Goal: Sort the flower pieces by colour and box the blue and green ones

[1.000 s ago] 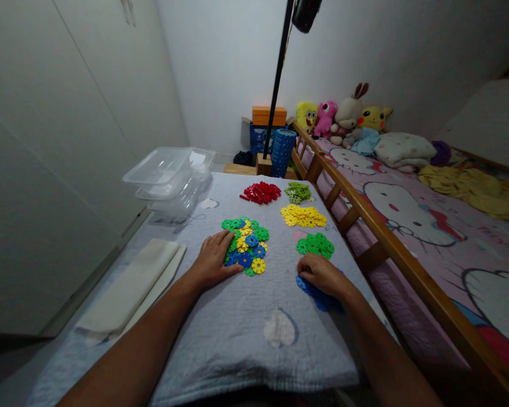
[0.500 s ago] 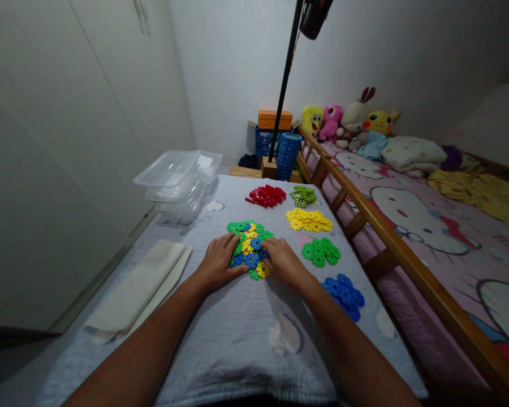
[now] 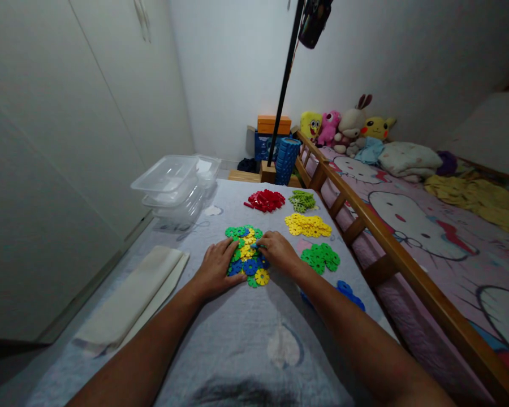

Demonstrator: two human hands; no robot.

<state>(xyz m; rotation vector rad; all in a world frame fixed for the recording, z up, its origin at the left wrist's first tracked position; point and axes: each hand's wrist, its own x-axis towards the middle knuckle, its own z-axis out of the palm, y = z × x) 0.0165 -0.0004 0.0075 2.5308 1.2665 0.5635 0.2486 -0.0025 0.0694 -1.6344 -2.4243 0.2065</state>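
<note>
Step in hand, as I read it: picking one piece out of the mixed pile, mid-table, in front of me. Left hand: laid palm-down at the pile's left edge, fingers spread, fingertips and thumb touching the pieces, gripping none that I can see. Right hand: at the pile's right edge, thumb and fingers drawn together, pinching a blue disc. The disc looks tilted against its neighbours; can't tell if it's fully clear of them. Far side of the pinch is hidden by my knuckles.

Next move, my judgement: calls for a firm pinch on the rim and a lift without dragging the overlapped discs; left hand is well placed to steady them.

Around it: the blue pile is partly hidden under my right forearm. Beyond it on the right, green pile, then yellow pile. At the far end, red pile and light-green pile side by side, apart. Clear tubs are stacked far left, folded cloth nearer me.
</note>
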